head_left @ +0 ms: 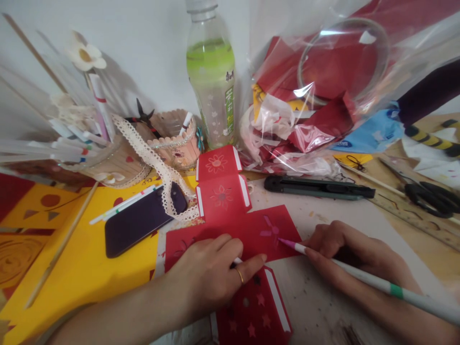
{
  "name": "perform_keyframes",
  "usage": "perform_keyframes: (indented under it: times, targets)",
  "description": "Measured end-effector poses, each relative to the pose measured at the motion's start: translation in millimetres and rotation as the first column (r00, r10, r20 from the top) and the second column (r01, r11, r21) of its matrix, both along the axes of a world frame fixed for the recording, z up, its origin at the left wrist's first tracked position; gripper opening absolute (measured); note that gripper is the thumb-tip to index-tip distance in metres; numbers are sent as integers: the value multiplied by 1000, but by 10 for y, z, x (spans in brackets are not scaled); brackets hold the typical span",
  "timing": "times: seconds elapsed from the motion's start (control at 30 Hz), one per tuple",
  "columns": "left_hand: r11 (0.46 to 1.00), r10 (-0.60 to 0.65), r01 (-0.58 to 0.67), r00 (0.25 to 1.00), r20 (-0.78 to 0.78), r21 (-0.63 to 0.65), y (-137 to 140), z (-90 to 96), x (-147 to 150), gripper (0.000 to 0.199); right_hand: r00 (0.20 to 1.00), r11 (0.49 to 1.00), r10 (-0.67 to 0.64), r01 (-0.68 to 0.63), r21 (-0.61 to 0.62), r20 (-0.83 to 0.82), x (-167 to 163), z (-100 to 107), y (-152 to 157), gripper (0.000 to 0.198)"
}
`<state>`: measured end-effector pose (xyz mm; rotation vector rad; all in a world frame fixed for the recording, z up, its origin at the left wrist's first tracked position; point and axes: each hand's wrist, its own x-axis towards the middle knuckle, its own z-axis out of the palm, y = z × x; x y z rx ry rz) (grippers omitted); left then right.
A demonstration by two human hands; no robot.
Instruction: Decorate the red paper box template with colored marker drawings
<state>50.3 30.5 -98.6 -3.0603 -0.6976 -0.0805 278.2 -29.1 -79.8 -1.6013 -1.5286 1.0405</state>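
Lying beneath left fingers (253, 263), red card (226, 218), pen (362, 276) between right fingers (328, 235)

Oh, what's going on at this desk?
A person is working on a cross-shaped piece of red paper. Their right hand holds a marker, its pink tip at a partly pink flower on the right-hand flap. The left hand rests on the paper, with something white, mostly hidden, at its fingers. Beyond the paper lie a cutter and a standing drink bottle.
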Motion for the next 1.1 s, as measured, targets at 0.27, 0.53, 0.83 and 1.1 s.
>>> perform_keyframes:
  times: [0.27, 0.53, 0.83, 1.1]
  targets:
    - [1000, -29, 29, 999, -37, 10, 3, 28, -12, 29, 999, 999, -39, 39, -7, -21, -15, -14, -6, 25]
    - [999, -16, 12, 997, -76, -43, -10, 2, -7, 33, 995, 997, -69, 67, -37, -69, -53, 2, -14, 28]
    - [997, -30, 26, 998, -52, -75, 5, 25, -11, 32, 994, 996, -85, 83, -22, -64, -55, 17, 7, 27]
    - [963, 90, -103, 994, -60, -247, -6, -6, -9, 23, 994, 996, -91, 90, -21, -66, -57, 36, 6, 27]
